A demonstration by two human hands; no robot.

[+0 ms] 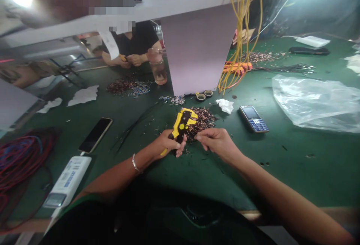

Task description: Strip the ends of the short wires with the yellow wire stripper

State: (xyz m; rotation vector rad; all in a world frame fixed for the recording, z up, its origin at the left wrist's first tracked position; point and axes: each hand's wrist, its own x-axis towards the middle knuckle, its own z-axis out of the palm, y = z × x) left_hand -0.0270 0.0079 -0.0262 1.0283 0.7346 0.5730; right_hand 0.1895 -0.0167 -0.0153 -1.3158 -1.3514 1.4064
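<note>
**Left hand (168, 144) grips yellow wire stripper (182, 125)**

The left hand is curled closed around the stripper, just beside a heap of cut wire pieces (201, 120) on the green desk (292, 174). The right hand (218, 143) is almost closed next to the heap, fingertips pinched; whether they hold a wire is too small to tell. A keypad phone (254, 119) lies nearby.

The left forearm (112, 181) and right forearm (281, 185) are extended forward — the left hand (167, 144) is curled closed, the right hand (218, 144) is held pinched at the fingers (198, 137).
</note>
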